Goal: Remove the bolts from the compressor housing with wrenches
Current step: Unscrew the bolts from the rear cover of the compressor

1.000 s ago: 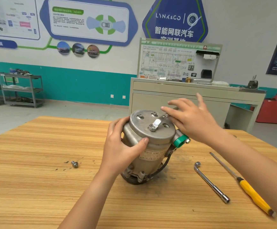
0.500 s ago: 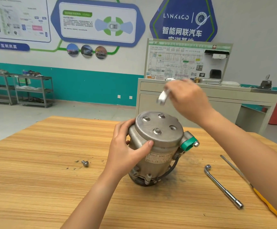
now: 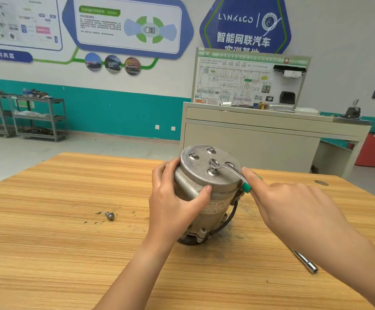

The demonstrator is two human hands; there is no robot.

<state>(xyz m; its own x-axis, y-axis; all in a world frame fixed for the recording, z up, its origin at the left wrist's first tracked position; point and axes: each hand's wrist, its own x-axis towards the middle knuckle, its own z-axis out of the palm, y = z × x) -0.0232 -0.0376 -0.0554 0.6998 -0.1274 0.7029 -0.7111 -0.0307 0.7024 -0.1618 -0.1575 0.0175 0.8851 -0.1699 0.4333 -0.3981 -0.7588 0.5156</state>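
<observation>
I am viewing a workshop's wooden table (image 3: pixel 47 242), with the compressor (image 3: pixel 222 195) standing upright at its middle. I am judging it heavy, rigid metal, smooth-sided and liable to turn under torque, so the barrel is the place to brace it. The left hand (image 3: pixel 173 204) is gripping that barrel. The right hand (image 3: pixel 294 209) is holding the wrench (image 3: pixel 229 169) at the compressor's right edge, its head lying at a bolt (image 3: pixel 213 172) on top. A loose bolt (image 3: pixel 109 215) is lying well left.

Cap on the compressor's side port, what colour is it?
The cap is green; the head view shows it.
</observation>
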